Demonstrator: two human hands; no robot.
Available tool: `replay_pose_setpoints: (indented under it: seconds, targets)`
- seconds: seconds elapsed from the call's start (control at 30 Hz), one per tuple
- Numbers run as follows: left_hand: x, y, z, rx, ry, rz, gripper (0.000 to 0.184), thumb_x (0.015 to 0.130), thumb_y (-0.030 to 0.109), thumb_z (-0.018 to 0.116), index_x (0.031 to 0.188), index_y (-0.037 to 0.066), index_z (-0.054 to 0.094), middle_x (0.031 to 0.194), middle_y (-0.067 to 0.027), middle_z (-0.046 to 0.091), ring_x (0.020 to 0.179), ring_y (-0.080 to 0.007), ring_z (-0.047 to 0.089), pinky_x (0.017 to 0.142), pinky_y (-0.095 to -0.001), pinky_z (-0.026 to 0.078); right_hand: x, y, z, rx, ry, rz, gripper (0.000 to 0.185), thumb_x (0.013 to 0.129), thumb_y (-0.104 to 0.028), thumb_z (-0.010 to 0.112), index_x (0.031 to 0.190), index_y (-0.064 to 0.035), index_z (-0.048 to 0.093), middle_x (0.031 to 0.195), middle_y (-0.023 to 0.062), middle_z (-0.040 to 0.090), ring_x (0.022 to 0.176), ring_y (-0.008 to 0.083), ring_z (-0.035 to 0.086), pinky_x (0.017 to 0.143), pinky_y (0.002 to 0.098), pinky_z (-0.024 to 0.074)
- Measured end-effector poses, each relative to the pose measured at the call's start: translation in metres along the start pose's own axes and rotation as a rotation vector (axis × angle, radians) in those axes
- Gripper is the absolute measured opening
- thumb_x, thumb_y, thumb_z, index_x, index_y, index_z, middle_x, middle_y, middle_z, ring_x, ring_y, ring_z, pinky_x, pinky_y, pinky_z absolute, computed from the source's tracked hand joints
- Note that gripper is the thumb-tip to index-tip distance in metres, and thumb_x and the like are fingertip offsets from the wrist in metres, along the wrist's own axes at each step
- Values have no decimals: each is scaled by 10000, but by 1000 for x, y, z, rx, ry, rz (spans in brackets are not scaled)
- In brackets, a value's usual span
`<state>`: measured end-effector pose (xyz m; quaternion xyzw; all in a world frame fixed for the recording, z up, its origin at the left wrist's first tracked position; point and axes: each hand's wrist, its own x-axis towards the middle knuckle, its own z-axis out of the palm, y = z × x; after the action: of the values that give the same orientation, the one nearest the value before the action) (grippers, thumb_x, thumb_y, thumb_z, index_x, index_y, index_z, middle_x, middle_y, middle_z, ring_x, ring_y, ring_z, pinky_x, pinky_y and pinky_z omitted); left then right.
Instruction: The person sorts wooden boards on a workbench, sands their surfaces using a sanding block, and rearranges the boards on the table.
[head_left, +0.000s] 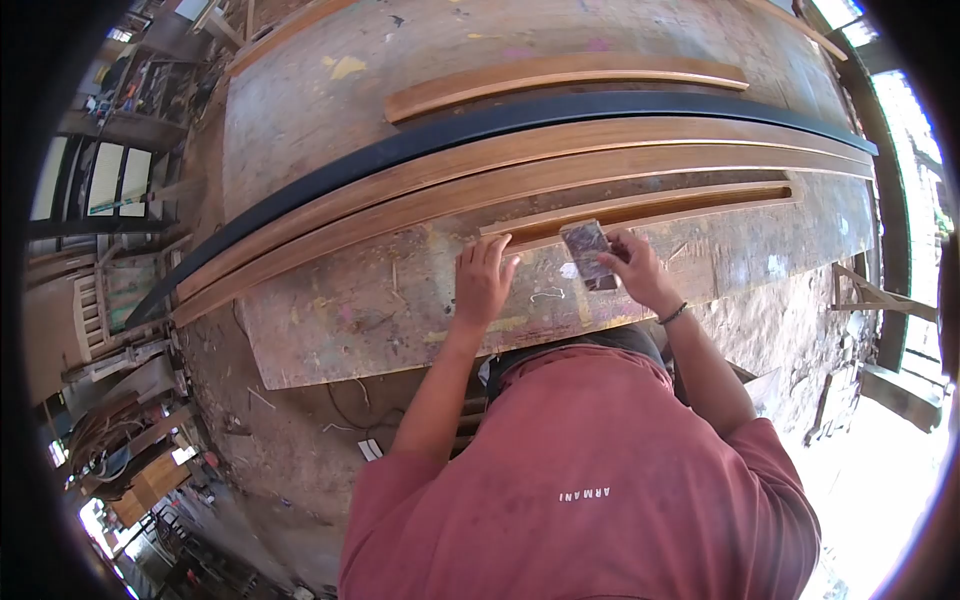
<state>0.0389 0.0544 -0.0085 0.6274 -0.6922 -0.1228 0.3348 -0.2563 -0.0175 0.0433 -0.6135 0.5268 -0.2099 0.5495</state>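
My right hand [645, 272] pinches a flat, worn grey-brown sanding block [588, 250] between thumb and fingers, tilted over the near side of a grooved wooden piece [690, 205]. That long piece lies on the workbench [400, 300], its recess facing up. At its left end, my left hand [484, 275] has its fingertips at the near edge, thumb apart and fingers loosely bent. Whether those fingers press on the wood is hard to tell.
Beyond the grooved piece run two long brown wooden strips [450, 190] and a long dark-painted strip [480, 128]. A shorter wooden bar [570, 75] lies farther back. Paint stains mark the bench. Wooden frames [90, 310] and clutter stand left; a wooden bracket [880, 295] is right.
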Motion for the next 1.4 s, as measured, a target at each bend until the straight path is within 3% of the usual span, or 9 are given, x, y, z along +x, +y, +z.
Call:
replay_pose_setpoints:
  seconds: [0.23,0.47,0.53,0.77,0.87,0.93,1.03,1.3,1.4]
  targets:
    - [5,-30,4,116,-212,63,249,899,195,806,1116,91,743,1027,-64,673,1017,-288,650,918,-452,512,-6,3,-29,-209,168,-35,304,974,-166,789,1206,-5,677,949,174,767,832,230,740,764,373,578]
    - [12,-27,7,-21,-211,112,313,874,278,846,1122,127,730,1100,-58,682,1047,-293,641,949,-476,488,-26,24,-30,-256,218,65,377,949,-227,795,1240,-22,671,1000,225,758,929,352,764,810,451,584]
    - [14,-23,16,66,-12,-18,410,885,378,853,1192,144,714,1213,-85,654,1177,-314,593,1028,-520,443,-31,25,-30,-258,262,107,368,943,-218,793,1232,-25,672,1025,229,757,958,373,759,825,461,582]
    - [23,-12,18,314,-203,14,639,972,481,750,1532,231,573,1508,-113,547,1395,-300,472,1155,-548,370,-31,33,-22,-277,197,27,317,950,-207,797,1189,-38,674,1024,191,745,971,327,741,851,437,570]
    - [28,-6,36,514,-257,234,723,1007,500,687,1628,198,473,1658,-117,447,1509,-320,407,1250,-561,298,-28,36,-23,-252,183,20,319,941,-186,804,1179,-34,657,999,179,734,940,315,736,838,419,569]
    - [30,10,48,559,-345,323,825,1024,516,644,1664,69,375,1738,-151,327,1596,-343,313,1311,-568,209,-30,36,-29,-248,201,7,331,943,-196,797,1191,-28,655,1004,193,740,946,346,737,840,436,570]
    - [32,37,59,369,-398,252,959,1021,538,636,1662,-67,258,1748,-214,271,1611,-380,284,1319,-571,187,-31,36,-43,-223,222,17,348,943,-206,791,1204,-19,656,1010,205,746,946,369,738,843,447,570]
    - [50,85,114,352,-428,247,1069,998,573,654,1659,-115,172,1739,-308,197,1620,-443,221,1322,-556,201,-52,58,-104,-135,320,108,368,932,-209,799,1221,-15,678,1013,201,747,945,344,738,846,432,567]
    - [63,110,140,342,-437,236,1088,990,561,676,1661,-115,150,1739,-321,174,1617,-466,211,1314,-569,214,-59,75,-142,-151,323,153,377,932,-216,816,1217,-16,671,1013,162,751,924,246,735,846,383,575]
